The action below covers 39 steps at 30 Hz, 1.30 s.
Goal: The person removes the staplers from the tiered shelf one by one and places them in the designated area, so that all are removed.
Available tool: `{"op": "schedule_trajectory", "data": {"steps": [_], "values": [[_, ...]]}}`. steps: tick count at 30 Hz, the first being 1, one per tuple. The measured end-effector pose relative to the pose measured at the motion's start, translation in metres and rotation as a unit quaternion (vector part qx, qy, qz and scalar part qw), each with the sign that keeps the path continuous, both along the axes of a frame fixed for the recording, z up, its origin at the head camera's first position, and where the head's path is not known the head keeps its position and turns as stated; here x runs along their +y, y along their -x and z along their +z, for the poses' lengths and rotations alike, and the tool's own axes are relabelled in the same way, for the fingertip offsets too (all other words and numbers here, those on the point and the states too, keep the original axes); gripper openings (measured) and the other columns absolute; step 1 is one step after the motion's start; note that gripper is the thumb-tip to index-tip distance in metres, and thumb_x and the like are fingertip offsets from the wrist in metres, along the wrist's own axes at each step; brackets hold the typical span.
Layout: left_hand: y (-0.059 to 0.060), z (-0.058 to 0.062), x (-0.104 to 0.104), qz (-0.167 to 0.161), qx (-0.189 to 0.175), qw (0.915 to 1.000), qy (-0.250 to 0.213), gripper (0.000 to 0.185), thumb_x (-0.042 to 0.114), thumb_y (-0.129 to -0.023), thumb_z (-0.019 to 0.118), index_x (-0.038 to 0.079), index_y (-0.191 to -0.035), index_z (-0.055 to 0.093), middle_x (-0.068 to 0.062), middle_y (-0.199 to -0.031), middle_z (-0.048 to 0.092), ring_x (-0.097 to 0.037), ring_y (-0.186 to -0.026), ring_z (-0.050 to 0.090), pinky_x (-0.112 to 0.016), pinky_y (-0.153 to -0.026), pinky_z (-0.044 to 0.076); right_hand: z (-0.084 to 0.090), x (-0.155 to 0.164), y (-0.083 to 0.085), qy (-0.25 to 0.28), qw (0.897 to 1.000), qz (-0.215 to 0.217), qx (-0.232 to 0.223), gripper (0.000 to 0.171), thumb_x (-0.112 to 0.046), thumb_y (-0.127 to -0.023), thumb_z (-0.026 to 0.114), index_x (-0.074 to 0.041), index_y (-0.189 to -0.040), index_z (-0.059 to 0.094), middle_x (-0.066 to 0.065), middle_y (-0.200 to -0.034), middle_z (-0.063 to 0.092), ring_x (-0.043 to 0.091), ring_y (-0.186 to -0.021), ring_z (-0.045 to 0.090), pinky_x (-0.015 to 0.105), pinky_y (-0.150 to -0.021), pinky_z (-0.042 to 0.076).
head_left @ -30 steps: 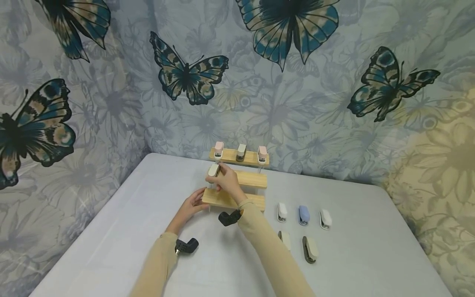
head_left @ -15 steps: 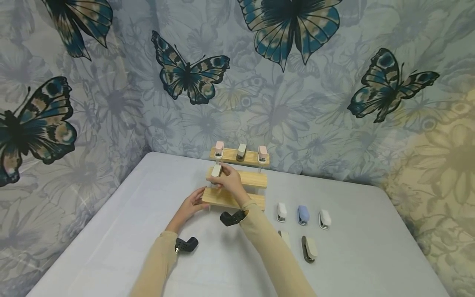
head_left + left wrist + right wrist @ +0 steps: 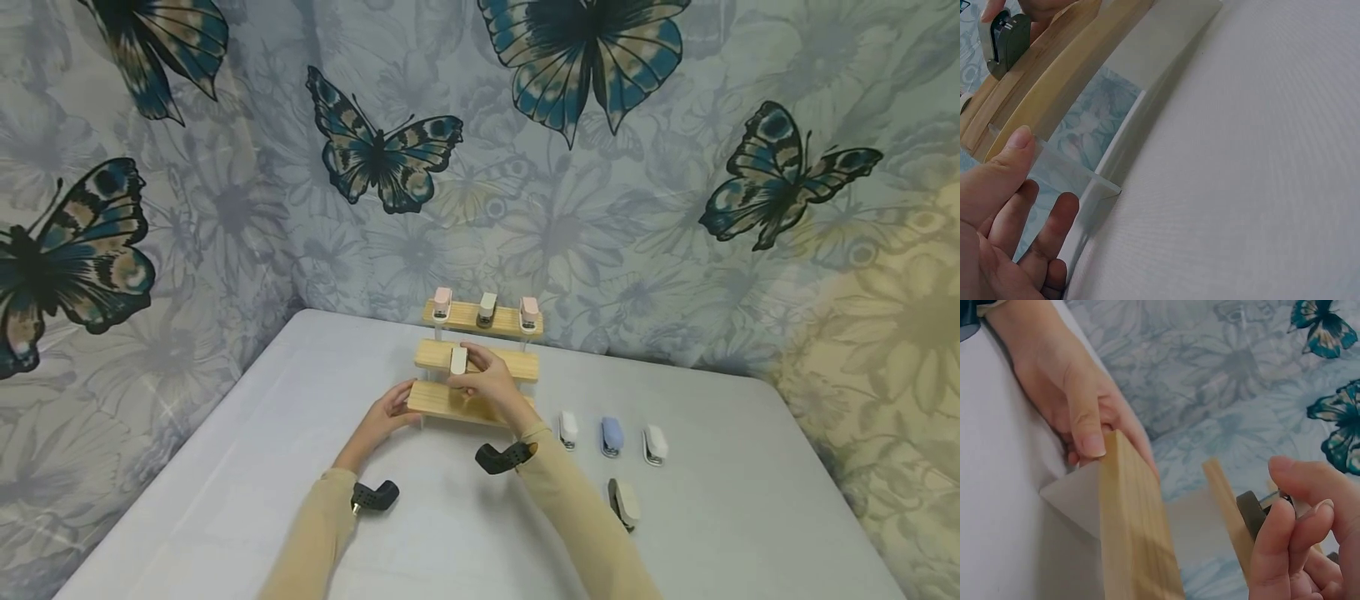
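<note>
Right hand point(image 3: 491, 382) pinching small cream stapler point(image 3: 458, 361) on middle step of three-step wooden rack point(image 3: 517, 364), left hand point(image 3: 392, 412) gripping rack's near-left corner, five small staplers point(image 3: 611, 435) right on grey desk point(image 3: 225, 467)

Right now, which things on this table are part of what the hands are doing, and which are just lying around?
In use:
right hand pinching a cream stapler at the middle shelf
left hand gripping the wooden stepped rack at its bottom left end

Lying about:
three staplers on the top shelf
four staplers on the table
butterfly cloth behind
</note>
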<state>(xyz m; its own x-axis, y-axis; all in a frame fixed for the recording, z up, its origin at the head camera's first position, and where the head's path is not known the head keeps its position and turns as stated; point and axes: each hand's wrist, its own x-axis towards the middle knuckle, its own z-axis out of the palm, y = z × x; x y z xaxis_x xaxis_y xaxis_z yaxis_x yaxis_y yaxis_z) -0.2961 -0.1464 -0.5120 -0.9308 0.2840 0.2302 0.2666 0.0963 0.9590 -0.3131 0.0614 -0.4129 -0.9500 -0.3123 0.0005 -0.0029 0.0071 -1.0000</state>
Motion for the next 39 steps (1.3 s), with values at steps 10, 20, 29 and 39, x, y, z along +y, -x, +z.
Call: {"op": "schedule_trajectory", "data": {"steps": [10,20,29,39], "values": [[-0.005,-0.004,-0.002,0.023,-0.004,0.9996,0.017,0.063,0.018,-0.066,0.063,0.014,-0.121,0.031,-0.004,-0.118,0.037,-0.017,-0.093,0.045,-0.034,-0.080,0.033,0.008,0.028,-0.030,-0.020,1.000,-0.004,0.019,0.065,-0.008,-0.060,0.067,-0.016,-0.118,0.037,0.007,-0.122,0.029,0.013,-0.055,0.049,0.034,-0.047,0.044],[-0.006,0.001,-0.002,-0.012,0.041,0.9989,-0.019,0.059,0.013,-0.070,0.060,0.011,-0.121,0.031,-0.008,-0.112,0.043,-0.019,-0.091,0.046,-0.032,-0.076,0.037,0.011,0.076,-0.061,-0.014,1.000,0.005,-0.021,0.058,-0.002,-0.065,0.062,-0.016,-0.116,0.039,0.005,-0.123,0.025,0.019,-0.050,0.045,0.033,-0.045,0.042],[-0.001,-0.002,0.001,0.005,0.008,0.9999,-0.005,0.062,0.019,-0.068,0.061,0.014,-0.121,0.030,-0.004,-0.117,0.038,-0.017,-0.094,0.044,-0.031,-0.080,0.034,0.012,0.122,-0.083,-0.049,0.998,-0.019,-0.033,0.059,-0.011,-0.065,0.064,-0.022,-0.116,0.037,0.003,-0.124,0.021,0.020,-0.049,0.042,0.039,-0.049,0.041],[-0.001,-0.002,0.004,0.013,-0.001,0.9999,-0.003,0.063,0.021,-0.069,0.060,0.013,-0.122,0.029,-0.002,-0.120,0.034,-0.015,-0.100,0.040,-0.028,-0.082,0.032,0.022,0.177,-0.106,-0.035,0.999,-0.040,-0.012,0.057,-0.006,-0.071,0.058,-0.015,-0.121,0.032,0.007,-0.127,0.014,0.019,-0.058,0.044,0.034,-0.048,0.041]]}}
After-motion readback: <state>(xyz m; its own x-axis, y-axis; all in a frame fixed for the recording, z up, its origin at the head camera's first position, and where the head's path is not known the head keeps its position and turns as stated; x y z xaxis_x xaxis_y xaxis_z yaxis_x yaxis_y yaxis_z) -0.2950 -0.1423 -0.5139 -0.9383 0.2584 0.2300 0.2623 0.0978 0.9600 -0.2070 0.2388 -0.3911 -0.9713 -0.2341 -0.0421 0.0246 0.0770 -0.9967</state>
